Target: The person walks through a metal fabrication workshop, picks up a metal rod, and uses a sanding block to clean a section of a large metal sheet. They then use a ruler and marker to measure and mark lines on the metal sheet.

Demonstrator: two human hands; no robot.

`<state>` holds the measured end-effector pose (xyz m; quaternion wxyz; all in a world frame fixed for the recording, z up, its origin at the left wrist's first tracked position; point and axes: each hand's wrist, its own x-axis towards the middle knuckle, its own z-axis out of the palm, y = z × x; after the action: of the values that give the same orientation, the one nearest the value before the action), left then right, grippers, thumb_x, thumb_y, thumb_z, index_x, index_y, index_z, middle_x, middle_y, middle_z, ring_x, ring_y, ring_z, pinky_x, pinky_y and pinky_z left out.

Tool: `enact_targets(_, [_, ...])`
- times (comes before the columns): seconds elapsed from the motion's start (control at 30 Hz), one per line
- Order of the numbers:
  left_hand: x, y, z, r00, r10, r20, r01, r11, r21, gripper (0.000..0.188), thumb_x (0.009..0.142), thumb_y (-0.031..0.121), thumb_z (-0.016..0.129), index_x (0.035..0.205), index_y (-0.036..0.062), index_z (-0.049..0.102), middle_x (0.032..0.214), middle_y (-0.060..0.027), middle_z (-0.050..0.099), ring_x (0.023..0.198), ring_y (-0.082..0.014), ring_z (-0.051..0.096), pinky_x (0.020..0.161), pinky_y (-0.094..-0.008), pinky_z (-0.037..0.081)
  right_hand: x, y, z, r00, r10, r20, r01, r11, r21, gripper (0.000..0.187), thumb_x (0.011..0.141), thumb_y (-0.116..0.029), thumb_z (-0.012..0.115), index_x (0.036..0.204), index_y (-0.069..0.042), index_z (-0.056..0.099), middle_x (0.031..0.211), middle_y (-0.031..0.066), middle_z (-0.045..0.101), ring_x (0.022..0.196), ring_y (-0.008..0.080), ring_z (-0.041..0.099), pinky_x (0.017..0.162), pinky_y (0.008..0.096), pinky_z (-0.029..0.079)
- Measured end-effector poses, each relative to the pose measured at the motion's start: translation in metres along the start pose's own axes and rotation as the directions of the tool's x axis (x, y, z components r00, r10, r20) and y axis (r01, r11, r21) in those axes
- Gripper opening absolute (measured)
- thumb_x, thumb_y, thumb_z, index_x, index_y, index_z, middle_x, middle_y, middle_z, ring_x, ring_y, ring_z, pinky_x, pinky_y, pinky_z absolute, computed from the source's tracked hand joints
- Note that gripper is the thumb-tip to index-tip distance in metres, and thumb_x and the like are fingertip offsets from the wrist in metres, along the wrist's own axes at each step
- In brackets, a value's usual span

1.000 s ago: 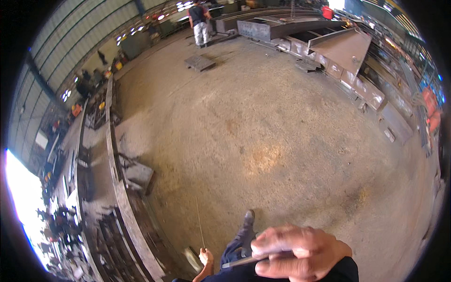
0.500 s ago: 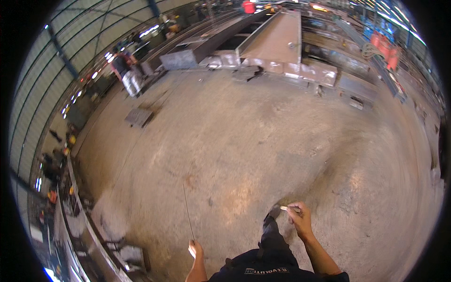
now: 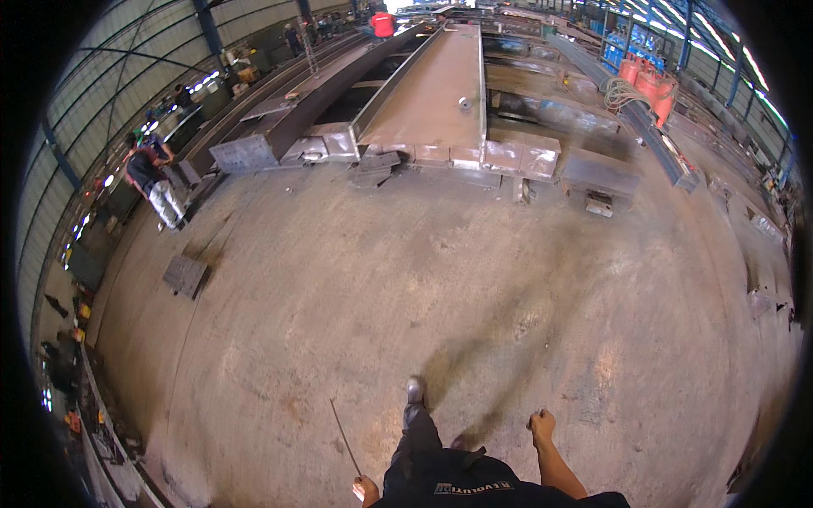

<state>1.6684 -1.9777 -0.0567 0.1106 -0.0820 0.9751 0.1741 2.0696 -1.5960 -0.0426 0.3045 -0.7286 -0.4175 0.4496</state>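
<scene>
My left hand [image 3: 366, 488] is low at the bottom of the view, fingers closed around the lower end of a thin metal rod [image 3: 345, 437]. The rod slants up and to the left from my fist, its free end in the air over the concrete floor [image 3: 474, 279]. My right hand [image 3: 540, 421] hangs at my side, well apart from the left, curled into a loose fist; whether anything sits inside it I cannot tell, as it is small and partly turned away. Between my hands my dark trouser leg and shoe [image 3: 414, 392] step forward onto the floor, and my shadow falls ahead of the shoe.

The floor around me is bare, stained concrete. Far ahead, along its far edge, long steel beams [image 3: 440, 85] lie side by side, with short plate sections [image 3: 522, 154] at their near ends. A small flat steel plate [image 3: 185, 274] lies on the floor toward the left edge. Beyond it a person in a dark top and light trousers [image 3: 152, 182] stands near the left-hand beams. Red gas cylinders [image 3: 650, 85] stand at the far right, by a coil of hose.
</scene>
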Motion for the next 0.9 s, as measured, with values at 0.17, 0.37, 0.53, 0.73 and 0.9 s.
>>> enact_targets(0.17, [0.075, 0.195, 0.08, 0.986, 0.009, 0.167, -0.013, 1.0, 0.021, 0.035, 0.089, 0.025, 0.06, 0.099, -0.0047, 0.075, 0.103, -0.0314, 0.073, 0.1, -0.0486, 0.071, 0.088, -0.0567, 0.054, 0.122, 0.032, 0.047, 0.954, 0.259, -0.149, -0.224, 0.95, 0.218, 0.014, 0.084, -0.009, 0.06, 0.085, 0.004, 0.065, 0.07, 0.0182, 0.066, 0.052, 0.0298, 0.061, 0.05, 0.0441, 0.049])
enact_targets(0.37, [0.17, 0.491, 0.141, 0.881, 0.233, 0.413, -0.312, 0.94, 0.136, 0.046, 0.082, 0.031, 0.063, 0.107, -0.0053, 0.076, 0.11, -0.0314, 0.073, 0.107, -0.0471, 0.071, 0.092, -0.0526, 0.055, 0.211, -0.005, 0.078, 0.865, 0.327, -0.379, -0.371, 0.927, -0.047, 0.032, 0.085, -0.014, 0.056, 0.102, 0.01, 0.069, 0.088, 0.0303, 0.071, 0.078, 0.042, 0.07, 0.07, 0.0512, 0.053])
enact_targets(0.53, [0.229, 0.748, 0.196, 0.831, 0.45, 0.326, -0.508, 0.854, 0.114, 0.047, 0.081, 0.034, 0.066, 0.108, -0.0039, 0.077, 0.108, -0.0312, 0.074, 0.108, -0.0468, 0.071, 0.092, -0.0517, 0.055, 0.292, -0.081, 0.13, 0.883, 0.319, -0.345, -0.372, 0.923, -0.097, 0.038, 0.088, -0.017, 0.053, 0.109, 0.01, 0.07, 0.107, 0.0332, 0.07, 0.097, 0.0489, 0.068, 0.087, 0.0533, 0.052])
enact_targets(0.73, [0.121, 1.025, 0.287, 0.743, 0.614, 0.265, -0.627, 0.778, -0.044, 0.043, 0.088, 0.037, 0.066, 0.113, 0.0029, 0.075, 0.104, -0.0217, 0.076, 0.101, -0.0404, 0.073, 0.089, -0.0503, 0.056, 0.439, -0.052, 0.111, 0.897, 0.396, -0.198, -0.429, 0.668, -0.608, 0.041, 0.091, -0.026, 0.056, 0.111, 0.007, 0.071, 0.115, 0.0302, 0.071, 0.106, 0.0479, 0.069, 0.092, 0.0551, 0.055])
enact_targets(0.9, [0.014, 1.156, 0.334, 0.745, 0.645, 0.171, -0.623, 0.764, -0.166, 0.039, 0.092, 0.039, 0.066, 0.109, 0.0051, 0.076, 0.095, -0.0192, 0.076, 0.091, -0.0373, 0.073, 0.083, -0.0478, 0.056, 0.627, -0.12, 0.051, 0.853, 0.522, -0.031, -0.45, 0.702, -0.551, 0.032, 0.091, -0.027, 0.059, 0.11, -0.003, 0.07, 0.102, 0.0168, 0.069, 0.099, 0.0333, 0.065, 0.085, 0.0531, 0.052])
